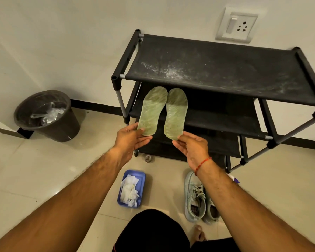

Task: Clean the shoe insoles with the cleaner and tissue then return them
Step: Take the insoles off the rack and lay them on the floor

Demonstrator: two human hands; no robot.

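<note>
Pinching one green insole (152,110) by its heel in the left hand (133,137) and the other insole (175,113) in the right hand (191,146), held up before the shoe rack (216,70); crumpled tissue (129,191) suggests wiping done, return to the shoes (196,197) outstanding.

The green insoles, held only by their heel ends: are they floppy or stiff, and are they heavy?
Probably fairly stiff: the left insole and right insole extend straight from pinched heels, no droop. Likely light: the left hand and right hand only pinch them. Thin-looking, so may flex if pressed.
</note>
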